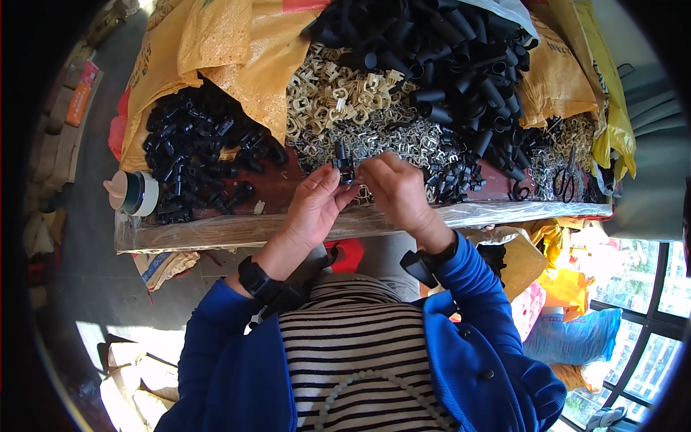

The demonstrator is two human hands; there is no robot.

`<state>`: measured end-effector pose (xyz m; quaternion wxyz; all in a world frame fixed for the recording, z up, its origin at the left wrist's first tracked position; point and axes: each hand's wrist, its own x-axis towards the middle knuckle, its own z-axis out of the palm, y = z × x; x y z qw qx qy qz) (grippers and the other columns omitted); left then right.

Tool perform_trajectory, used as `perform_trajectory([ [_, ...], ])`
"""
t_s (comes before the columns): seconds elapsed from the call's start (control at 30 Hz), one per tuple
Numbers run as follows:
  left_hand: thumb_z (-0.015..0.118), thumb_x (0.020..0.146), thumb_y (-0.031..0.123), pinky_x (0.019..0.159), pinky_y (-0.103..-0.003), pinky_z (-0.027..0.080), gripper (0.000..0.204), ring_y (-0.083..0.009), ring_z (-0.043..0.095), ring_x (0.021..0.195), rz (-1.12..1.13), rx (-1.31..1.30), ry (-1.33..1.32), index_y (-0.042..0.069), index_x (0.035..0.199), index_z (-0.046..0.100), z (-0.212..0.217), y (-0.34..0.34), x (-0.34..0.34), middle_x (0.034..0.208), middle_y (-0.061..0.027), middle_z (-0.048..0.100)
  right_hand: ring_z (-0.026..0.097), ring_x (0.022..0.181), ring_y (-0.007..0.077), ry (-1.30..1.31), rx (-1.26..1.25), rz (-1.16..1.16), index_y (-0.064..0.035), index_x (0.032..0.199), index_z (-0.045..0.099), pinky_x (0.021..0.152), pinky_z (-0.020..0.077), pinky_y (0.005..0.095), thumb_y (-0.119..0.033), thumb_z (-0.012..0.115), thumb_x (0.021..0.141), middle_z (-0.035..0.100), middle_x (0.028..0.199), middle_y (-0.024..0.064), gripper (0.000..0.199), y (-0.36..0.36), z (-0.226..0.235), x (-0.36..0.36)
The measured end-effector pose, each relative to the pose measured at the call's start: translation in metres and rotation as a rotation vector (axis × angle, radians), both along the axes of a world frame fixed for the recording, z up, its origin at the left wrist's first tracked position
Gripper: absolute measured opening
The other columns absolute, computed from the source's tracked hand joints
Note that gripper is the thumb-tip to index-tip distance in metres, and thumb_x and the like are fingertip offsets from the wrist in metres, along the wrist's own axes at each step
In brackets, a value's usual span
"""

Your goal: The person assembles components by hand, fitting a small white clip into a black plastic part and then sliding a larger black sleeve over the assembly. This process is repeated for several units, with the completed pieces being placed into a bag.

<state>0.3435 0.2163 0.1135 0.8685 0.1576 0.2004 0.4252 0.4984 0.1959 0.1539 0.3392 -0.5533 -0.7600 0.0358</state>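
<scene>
Between the thumb and fingers of my left hand (314,207) is a small black plastic fitting (342,167), its narrow stem pointing away from me. My right hand (397,189) is closed in a pinch right beside it; whatever its fingertips hold is too small and hidden to name. Both hands hover over the table's near edge. Beyond them lie a heap of small shiny metal clips (389,138) and a pile of cream plastic clips (338,90). Similar black fittings (191,140) are heaped at the left.
Black tubes (461,57) spill from a sack at the back. Small black pieces (455,181) lie right of my hands. Scissors (566,180) rest near the right end. A lidded jar (137,193) stands at the left corner. The plastic-wrapped table edge (288,234) runs before me.
</scene>
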Motion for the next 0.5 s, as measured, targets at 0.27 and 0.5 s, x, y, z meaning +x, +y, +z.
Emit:
perform_trajectory([
  [0.27, 0.051, 0.081, 0.013, 0.084, -0.033, 0.041, 0.021, -0.0180, 0.052, 0.094, -0.101, 0.082, 0.048, 0.003, 0.099, 0.051, 0.002, -0.010, 0.007, 0.096, -0.0097, 0.056, 0.045, 0.051, 0.0068, 0.963, -0.693, -0.008, -0.0016, 0.085, 0.051, 0.045, 0.0377, 0.0200, -0.018, 0.048, 0.084, 0.048, 0.064, -0.0005, 0.016, -0.014, -0.009, 0.011],
  [0.5, 0.052, 0.080, 0.010, 0.087, -0.032, 0.039, 0.021, -0.0181, 0.052, 0.093, -0.084, 0.161, 0.082, 0.001, 0.099, 0.052, 0.000, -0.009, 0.006, 0.096, -0.0100, 0.056, 0.041, 0.051, 0.0053, 1.282, -0.830, 0.087, -0.0024, 0.087, 0.050, 0.046, 0.0348, 0.0172, -0.015, 0.049, 0.083, 0.049, 0.065, -0.0008, 0.013, -0.017, -0.014, 0.012],
])
